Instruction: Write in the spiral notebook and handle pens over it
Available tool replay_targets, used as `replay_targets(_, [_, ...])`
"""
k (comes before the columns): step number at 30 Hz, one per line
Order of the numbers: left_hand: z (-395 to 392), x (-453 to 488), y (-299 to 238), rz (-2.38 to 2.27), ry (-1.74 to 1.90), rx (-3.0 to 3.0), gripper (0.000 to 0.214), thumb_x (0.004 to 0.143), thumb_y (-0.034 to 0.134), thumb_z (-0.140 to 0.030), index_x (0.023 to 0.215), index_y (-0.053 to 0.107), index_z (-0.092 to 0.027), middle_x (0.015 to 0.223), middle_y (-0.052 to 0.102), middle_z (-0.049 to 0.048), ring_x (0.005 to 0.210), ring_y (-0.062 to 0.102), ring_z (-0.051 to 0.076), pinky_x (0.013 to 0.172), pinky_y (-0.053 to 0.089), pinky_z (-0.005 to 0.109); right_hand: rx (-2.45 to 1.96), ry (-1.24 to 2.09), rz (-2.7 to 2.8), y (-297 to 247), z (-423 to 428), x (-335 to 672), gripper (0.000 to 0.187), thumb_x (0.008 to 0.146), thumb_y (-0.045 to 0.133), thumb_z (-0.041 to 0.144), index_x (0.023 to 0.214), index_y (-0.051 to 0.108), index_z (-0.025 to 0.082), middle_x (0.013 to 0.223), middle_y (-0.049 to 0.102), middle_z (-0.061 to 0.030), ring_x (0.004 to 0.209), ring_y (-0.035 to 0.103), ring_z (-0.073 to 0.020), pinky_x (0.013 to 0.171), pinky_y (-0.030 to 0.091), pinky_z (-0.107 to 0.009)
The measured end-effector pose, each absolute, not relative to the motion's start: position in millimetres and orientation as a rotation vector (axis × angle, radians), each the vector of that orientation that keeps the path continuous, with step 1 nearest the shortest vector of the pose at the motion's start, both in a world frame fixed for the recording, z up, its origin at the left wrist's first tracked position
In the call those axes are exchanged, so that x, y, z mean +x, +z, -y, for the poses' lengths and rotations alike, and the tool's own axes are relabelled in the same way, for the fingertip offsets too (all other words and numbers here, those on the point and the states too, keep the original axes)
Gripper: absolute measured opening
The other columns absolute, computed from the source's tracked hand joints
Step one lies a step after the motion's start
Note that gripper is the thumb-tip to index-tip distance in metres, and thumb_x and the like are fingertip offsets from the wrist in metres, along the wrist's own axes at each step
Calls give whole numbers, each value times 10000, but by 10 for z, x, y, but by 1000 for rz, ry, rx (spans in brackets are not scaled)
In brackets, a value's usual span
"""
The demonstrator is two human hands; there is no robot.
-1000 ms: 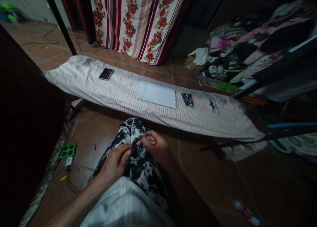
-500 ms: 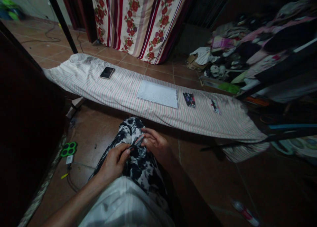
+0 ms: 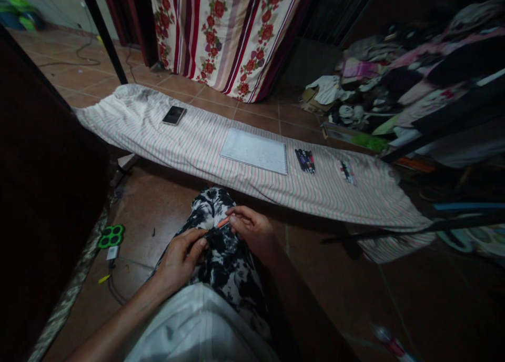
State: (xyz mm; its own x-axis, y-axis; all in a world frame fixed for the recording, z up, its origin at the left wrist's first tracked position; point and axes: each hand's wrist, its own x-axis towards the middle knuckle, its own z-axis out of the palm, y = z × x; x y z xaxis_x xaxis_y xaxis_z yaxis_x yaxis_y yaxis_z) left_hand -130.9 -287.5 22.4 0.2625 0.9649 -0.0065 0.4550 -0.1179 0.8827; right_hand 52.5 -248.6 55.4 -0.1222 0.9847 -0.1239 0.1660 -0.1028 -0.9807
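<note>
Both my hands rest over my knee, which is clad in black-and-white patterned trousers [image 3: 221, 267]. Between them is a pen [image 3: 216, 228] with an orange end. My left hand [image 3: 182, 257] pinches its dark lower end, and my right hand [image 3: 250, 228] pinches the orange end with thumb and fingers. In front of me stands an ironing board [image 3: 189, 146] with a striped cover. On it lie a spiral notebook [image 3: 254, 150], a dark phone [image 3: 174, 115] and two small groups of pens [image 3: 305, 160].
A floral curtain [image 3: 224, 30] hangs behind the board. Clothes [image 3: 394, 83] are piled at the right. A dark piece of furniture [image 3: 43, 183] fills the left side. A green gadget [image 3: 110, 236] and cables lie on the tiled floor; a small bottle [image 3: 389, 343] lies at lower right.
The view has shifted slightly. My right fingers have turned the pen, so that its orange end shows again. Both hands stay over my knee.
</note>
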Motion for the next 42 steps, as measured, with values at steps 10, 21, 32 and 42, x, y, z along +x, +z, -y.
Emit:
replay_targets(10, [2847, -1291, 257, -1223, 860, 1465, 374, 854, 431, -302, 1177, 534, -146, 831, 642, 46, 658, 609, 137, 666, 488, 262, -1327, 1373, 1381, 604, 2451, 498, 216, 733, 554, 315, 884, 629, 180, 747, 682, -29, 628, 596, -128, 471, 413, -195])
replay_targets(21, [2855, -1336, 334, -1209, 800, 1636, 236, 868, 390, -228, 1082, 484, -191, 890, 638, 32, 861, 586, 159, 821, 429, 277, -1258, 1418, 1395, 630, 2443, 449, 217, 747, 556, 299, 920, 631, 193, 773, 682, -18, 641, 601, -122, 473, 408, -192])
replay_targets(32, [2816, -1333, 347, -1260, 918, 1523, 313, 829, 484, -271, 1115, 579, -188, 1114, 626, 72, 1034, 560, 204, 900, 409, 303, -1229, 1401, 1366, 634, 2454, 389, 203, 734, 575, 280, 899, 638, 179, 736, 674, -20, 617, 594, -118, 489, 433, -199])
replay_targets(42, [2801, -1280, 420, -1262, 1005, 1307, 311, 788, 536, -357, 996, 672, -170, 853, 689, 62, 658, 597, 156, 576, 466, 230, -1191, 1473, 1188, 626, 2477, 357, 250, 721, 616, 329, 913, 641, 171, 723, 665, -20, 596, 568, -102, 492, 405, -196])
